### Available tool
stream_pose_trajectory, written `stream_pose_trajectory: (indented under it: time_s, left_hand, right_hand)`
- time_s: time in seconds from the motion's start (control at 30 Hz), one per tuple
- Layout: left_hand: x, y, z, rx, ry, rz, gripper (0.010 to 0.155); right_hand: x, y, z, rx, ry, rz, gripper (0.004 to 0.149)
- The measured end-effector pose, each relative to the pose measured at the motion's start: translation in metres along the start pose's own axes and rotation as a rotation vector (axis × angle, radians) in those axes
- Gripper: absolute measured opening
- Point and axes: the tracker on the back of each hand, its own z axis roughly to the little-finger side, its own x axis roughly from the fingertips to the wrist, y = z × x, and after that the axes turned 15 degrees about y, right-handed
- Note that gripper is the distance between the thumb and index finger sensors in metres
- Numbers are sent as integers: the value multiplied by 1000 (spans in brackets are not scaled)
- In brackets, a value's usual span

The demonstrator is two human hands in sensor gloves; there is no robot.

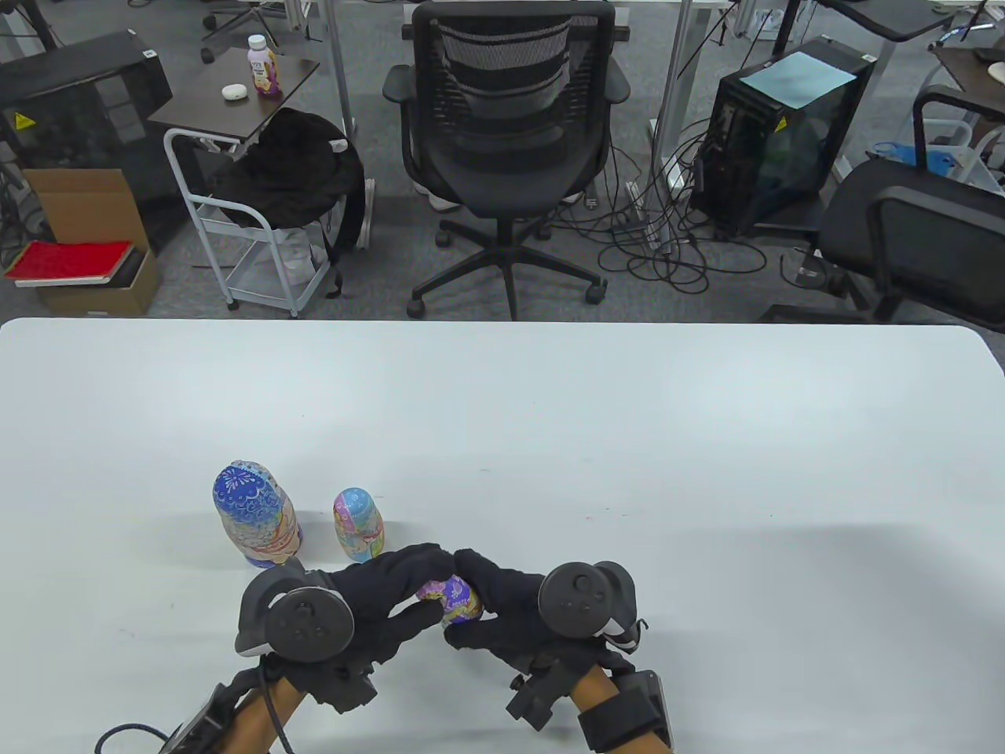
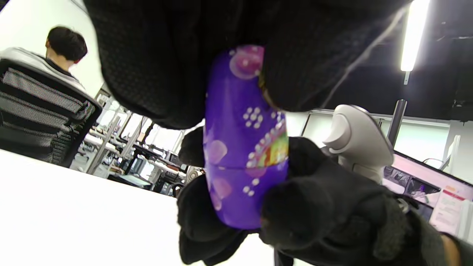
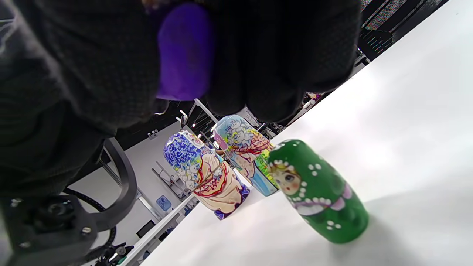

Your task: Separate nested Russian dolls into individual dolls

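Table view: both gloved hands meet over the near part of the white table (image 1: 550, 424), each grasping one end of a small purple doll (image 1: 454, 601). The left hand (image 1: 377, 601) wraps its fingers around the doll's left end; the right hand (image 1: 502, 605) wraps around its right end, so the doll lies sideways between them, above the tabletop. A round black tracker (image 1: 308, 624) sits on the back of the left hand, and a second tracker (image 1: 582, 598) on the back of the right.

Taking the purple doll as landmark: a large blue-topped doll (image 1: 253, 514) stands upright on the table, beyond it and to its left. A mid-sized pale-blue doll (image 1: 358, 525) stands upright just beyond the left hand's fingertips, between the large doll and the purple one.

Left wrist view: the purple doll (image 2: 245, 147) shows white dot clusters and a seam line across its body; the halves appear joined. Gloved fingers (image 2: 306, 210) clamp it from both ends.

Right wrist view: a green doll (image 3: 317, 190) stands upright on the table below the purple doll (image 3: 184, 51), nearer the camera than the other two standing dolls. This green doll is hidden by the hands in the table view.
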Motion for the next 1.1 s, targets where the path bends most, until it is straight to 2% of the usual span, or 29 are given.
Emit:
stream_pose_trajectory:
  time_s: [0.1,0.2,0.33,0.4,0.57,0.73,0.9,1.1]
  left_hand:
    - [-3,8,0,15,16,-12,58]
    - [-10,20,4,-10,47,-29,58]
    - [-30,35,10,-161,103,-14,57]
    - [-42,33,14,-239,134,39,57]
    - [-71,9,19,-411,188,111,58]
    - [-92,-25,26,-474,242,186,58]
    - [-102,-54,31,-536,264,240,58]
    - [-105,-68,39,-565,290,279,57]
  right_hand:
    - [-1,-4,-1,7,7,-27,88]
    - [1,-13,1,0,14,26,93]
    - [3,-26,8,-32,31,99,94]
    - [4,-30,10,-60,43,125,93]
    - [7,-40,12,-67,49,167,89]
    - [10,-46,14,-82,58,189,87]
    - [9,-48,17,-85,76,194,84]
    - [8,-48,19,-95,93,196,81]
